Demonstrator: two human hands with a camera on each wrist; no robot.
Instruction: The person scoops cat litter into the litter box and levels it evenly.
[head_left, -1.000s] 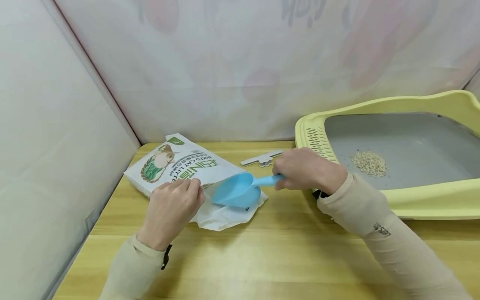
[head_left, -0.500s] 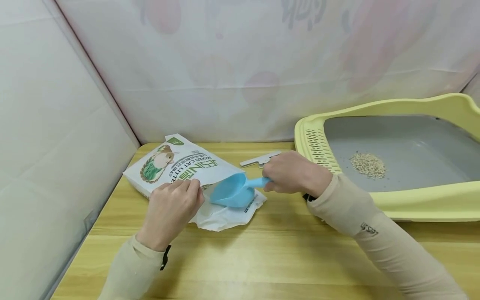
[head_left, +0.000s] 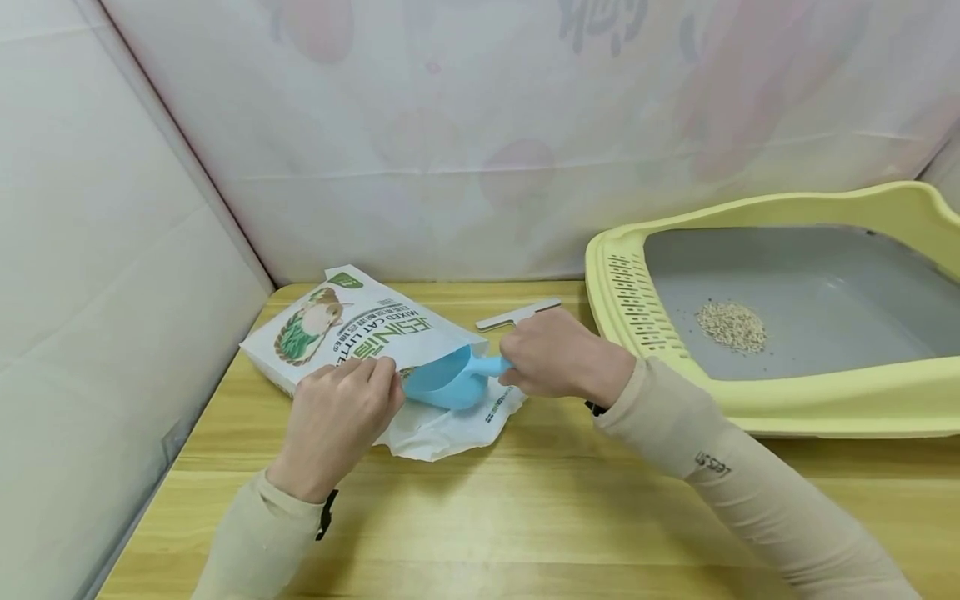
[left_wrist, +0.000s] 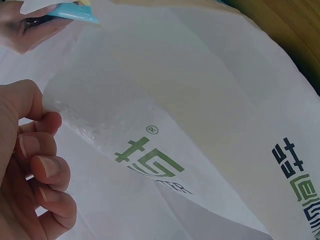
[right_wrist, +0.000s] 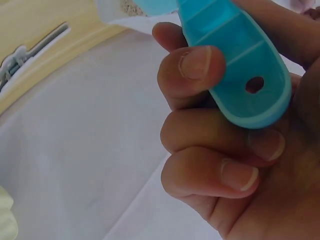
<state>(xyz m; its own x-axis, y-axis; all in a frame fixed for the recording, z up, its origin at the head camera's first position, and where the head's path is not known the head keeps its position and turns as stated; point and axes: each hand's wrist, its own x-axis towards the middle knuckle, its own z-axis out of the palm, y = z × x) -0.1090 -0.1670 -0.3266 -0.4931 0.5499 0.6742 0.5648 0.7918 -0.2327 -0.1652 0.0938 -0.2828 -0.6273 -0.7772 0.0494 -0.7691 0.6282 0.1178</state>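
Note:
A white bag of cat litter (head_left: 375, 312) lies on its side on the wooden table, its mouth facing right. My left hand (head_left: 341, 417) pinches the upper edge of that mouth; in the left wrist view the thumb and index finger grip the paper (left_wrist: 150, 150) while the other fingers curl loosely. My right hand (head_left: 558, 354) grips the handle of a blue scoop (head_left: 453, 383), its fingers wrapped round the handle (right_wrist: 235, 50) in the right wrist view. The scoop's front part is inside the bag's mouth, partly hidden by the upper paper. Some litter (right_wrist: 132, 7) shows in the opening.
A yellow-rimmed litter box (head_left: 825, 404) with a grey floor stands at the right, a small heap of litter (head_left: 731, 327) in it. Behind my right hand lies a sealing clip (head_left: 517, 314). Pale fabric walls (head_left: 420, 167) border the table at the back and left.
My right hand has moved left with the scoop, pushing it deeper into the bag's mouth. The left hand keeps its hold on the bag's edge, nearly still.

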